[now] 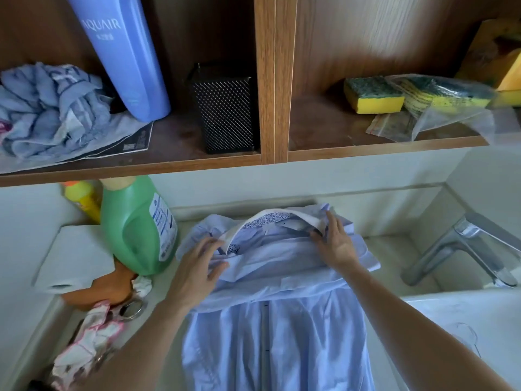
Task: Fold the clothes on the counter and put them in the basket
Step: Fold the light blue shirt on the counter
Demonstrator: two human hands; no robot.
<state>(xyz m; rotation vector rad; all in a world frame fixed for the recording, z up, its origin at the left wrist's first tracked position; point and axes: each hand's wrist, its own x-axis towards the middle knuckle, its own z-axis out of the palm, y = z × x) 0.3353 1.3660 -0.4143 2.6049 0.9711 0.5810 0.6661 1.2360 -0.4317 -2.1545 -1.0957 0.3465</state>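
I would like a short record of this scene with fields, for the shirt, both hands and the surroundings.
shirt: light blue, on the counter, collar away from the person
left hand: fingers spread, resting on shirt beside collar
right hand: flat on shirt at collar's right end
basket: not in view
nearby: green bottle on left, faucet on right

A green detergent bottle (135, 224) stands under a wooden shelf (169, 165). A yellow bottle (81, 197) with an orange cap is just behind it to the left, and a white sheet (76, 255) lies at its left. Above it leans a blue bottle (121, 52) marked AQUAIR, with crumpled blue cloth (42, 108) up-left and a black mesh box (225, 108) up-right. Far to its right are a yellow-green sponge (373, 94) and a chrome faucet (465, 249).
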